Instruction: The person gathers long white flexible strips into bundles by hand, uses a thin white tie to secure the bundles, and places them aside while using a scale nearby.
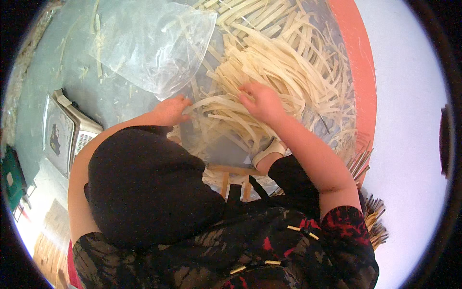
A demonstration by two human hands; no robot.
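Long, flat, pale-yellow strips (269, 62) lie in a loose, tangled heap on the floor in front of me. My left hand (169, 111) is at the heap's near left, its fingers closed at the left end of one curved strip (214, 99). That strip arches across toward my right hand (262, 102). My right hand is over the near middle of the heap, with its thumb and forefinger apart and its fingertips at the strips. Its palm side is hidden.
A clear plastic bag (159, 48) lies flat beyond my left hand. A scale (72, 130) with a keypad stands at the left. My shoe (269, 153) is at the heap's near edge. Thin sticks (375, 221) are bundled by the white wall (404, 120) at right.
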